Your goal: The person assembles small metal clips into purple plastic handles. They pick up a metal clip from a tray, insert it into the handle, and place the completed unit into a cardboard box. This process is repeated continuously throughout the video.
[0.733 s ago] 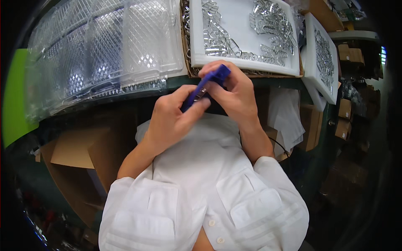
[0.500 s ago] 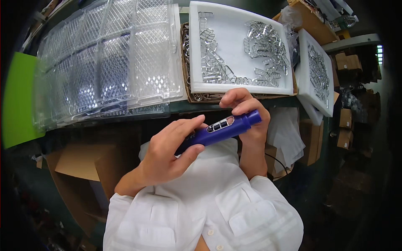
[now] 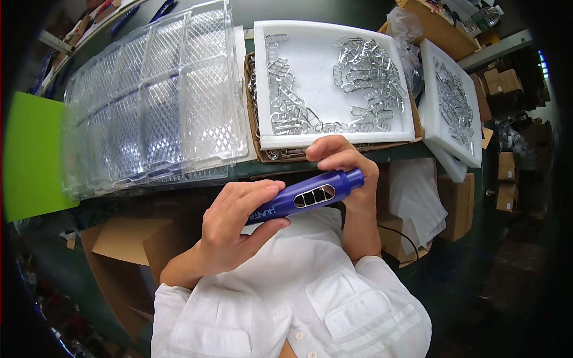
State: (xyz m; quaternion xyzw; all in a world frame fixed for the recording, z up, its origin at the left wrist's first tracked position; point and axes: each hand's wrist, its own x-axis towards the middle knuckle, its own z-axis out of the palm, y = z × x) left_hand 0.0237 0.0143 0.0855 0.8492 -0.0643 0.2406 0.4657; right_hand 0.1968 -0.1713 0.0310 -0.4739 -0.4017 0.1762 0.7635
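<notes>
A dark blue cylindrical tube [image 3: 287, 201] with a narrower right end lies slantwise in front of my chest. In its side is an oval window fitted with a shiny metal frame [image 3: 312, 196] with crossbars. My left hand [image 3: 230, 221] is wrapped round the tube's left part, with the thumb below and the fingers above. Around the right end curls my right hand [image 3: 367, 190], partly hidden behind the tube, its index finger bent above it. Just beyond that hand is a white foam tray [image 3: 307, 65] with heaps of similar metal frames [image 3: 367, 74].
Under the tray sits a shallow cardboard box [image 3: 253, 134]. Clear plastic compartment trays [image 3: 206, 122] are stacked at left beside a bright green panel [image 3: 36, 155]. A second white tray [image 3: 430, 107] tilts at right. Open cardboard boxes [image 3: 128, 238] and white sheets [image 3: 412, 197] stand below the table edge.
The tube has rolled so its window and printed side face up more fully, and it has shifted slightly left with both hands. The whole view has also shifted a little.
</notes>
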